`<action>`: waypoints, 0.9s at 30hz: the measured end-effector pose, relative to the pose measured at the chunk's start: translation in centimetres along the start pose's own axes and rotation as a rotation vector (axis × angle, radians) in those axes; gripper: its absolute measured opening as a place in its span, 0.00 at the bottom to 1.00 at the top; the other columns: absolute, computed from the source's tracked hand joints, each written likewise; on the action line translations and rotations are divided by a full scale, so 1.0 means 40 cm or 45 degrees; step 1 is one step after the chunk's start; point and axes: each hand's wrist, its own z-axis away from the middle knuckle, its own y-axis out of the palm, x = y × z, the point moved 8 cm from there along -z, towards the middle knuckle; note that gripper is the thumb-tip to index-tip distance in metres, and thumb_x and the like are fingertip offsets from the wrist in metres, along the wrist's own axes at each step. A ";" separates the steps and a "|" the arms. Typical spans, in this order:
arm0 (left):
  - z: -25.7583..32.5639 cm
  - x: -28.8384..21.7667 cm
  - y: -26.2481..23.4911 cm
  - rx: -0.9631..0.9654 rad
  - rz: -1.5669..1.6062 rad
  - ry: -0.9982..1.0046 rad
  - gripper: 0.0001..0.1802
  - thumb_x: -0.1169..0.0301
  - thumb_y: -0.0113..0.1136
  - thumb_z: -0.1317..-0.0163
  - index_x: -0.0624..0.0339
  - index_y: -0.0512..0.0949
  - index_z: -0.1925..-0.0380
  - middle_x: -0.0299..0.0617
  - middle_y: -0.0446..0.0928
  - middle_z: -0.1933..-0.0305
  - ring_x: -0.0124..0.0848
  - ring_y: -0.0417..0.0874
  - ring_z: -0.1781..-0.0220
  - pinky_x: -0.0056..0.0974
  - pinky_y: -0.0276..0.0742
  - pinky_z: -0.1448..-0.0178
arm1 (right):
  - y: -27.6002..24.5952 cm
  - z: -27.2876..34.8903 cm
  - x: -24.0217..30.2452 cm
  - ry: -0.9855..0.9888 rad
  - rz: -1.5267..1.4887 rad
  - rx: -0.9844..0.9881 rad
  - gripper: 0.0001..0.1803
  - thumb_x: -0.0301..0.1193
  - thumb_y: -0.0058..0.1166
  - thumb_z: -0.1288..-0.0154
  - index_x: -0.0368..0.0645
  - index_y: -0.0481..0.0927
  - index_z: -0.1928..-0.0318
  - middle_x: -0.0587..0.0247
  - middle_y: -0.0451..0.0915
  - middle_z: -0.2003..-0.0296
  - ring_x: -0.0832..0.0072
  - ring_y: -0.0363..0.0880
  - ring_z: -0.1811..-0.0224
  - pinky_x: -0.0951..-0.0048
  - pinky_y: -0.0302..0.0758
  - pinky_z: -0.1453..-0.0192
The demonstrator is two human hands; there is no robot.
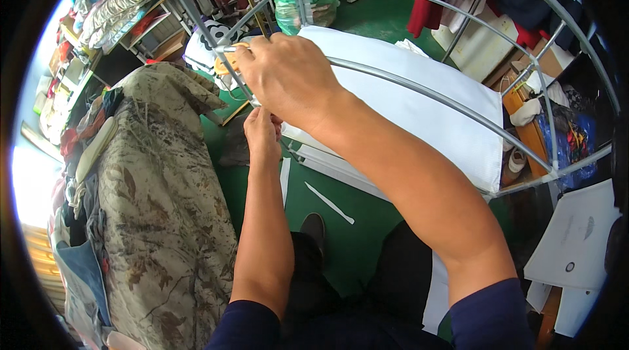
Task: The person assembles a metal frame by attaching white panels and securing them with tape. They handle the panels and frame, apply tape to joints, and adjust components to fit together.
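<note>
A frame of grey metal tubes (419, 90) with pale corner joints stands before me. My right hand (288, 73) is closed round a tube near the frame's left corner, its back turned up and its fingertips hidden. Just below it, my left hand (263, 132) is closed on the slanting tube by a pale fitting (255, 101); the fingers are partly covered. Beside the right hand's fingers shows a round yellowish thing (226, 63) whose kind I cannot make out. A white sheet (400, 84) lies inside the frame.
A camouflage cloth (160, 179) covers a bulky shape on the left. White strips (329, 202) lie on the green floor (354, 248). A green plastic bag (306, 6) stands behind the frame. Clothes hang at the back right, and a white box (573, 238) stands at the right.
</note>
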 end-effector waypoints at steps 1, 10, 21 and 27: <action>0.005 -0.001 0.009 0.015 0.023 0.025 0.15 0.63 0.58 0.31 0.57 0.73 0.77 0.33 0.70 0.81 0.20 0.65 0.85 0.28 0.54 0.82 | 0.001 0.000 -0.003 0.010 -0.014 -0.017 0.11 0.25 0.64 0.44 0.37 0.83 0.59 0.56 0.85 0.67 0.66 0.86 0.66 0.67 0.85 0.63; -0.011 0.026 0.024 0.000 -0.110 -0.118 0.17 0.59 0.56 0.25 0.57 0.73 0.71 0.34 0.72 0.75 0.21 0.66 0.78 0.30 0.60 0.78 | -0.016 0.300 0.132 0.611 -1.105 -0.146 0.07 0.31 0.60 0.34 0.39 0.82 0.65 0.60 0.81 0.68 0.64 0.81 0.68 0.65 0.78 0.65; 0.129 0.008 0.089 0.147 -0.215 -0.086 0.18 0.58 0.62 0.29 0.57 0.75 0.74 0.30 0.70 0.81 0.17 0.61 0.85 0.26 0.50 0.83 | 0.207 0.591 -0.011 2.038 -2.104 -0.398 0.16 0.40 0.55 0.24 0.37 0.81 0.58 0.62 0.81 0.68 0.84 0.70 0.78 0.80 0.65 0.77; 0.116 0.032 0.091 0.176 -0.164 -0.129 0.17 0.59 0.63 0.29 0.56 0.74 0.74 0.31 0.71 0.82 0.18 0.62 0.85 0.26 0.50 0.83 | 0.206 0.623 -0.048 2.100 -2.061 -0.522 0.18 0.44 0.59 0.27 0.40 0.81 0.63 0.63 0.81 0.70 0.84 0.69 0.79 0.80 0.63 0.78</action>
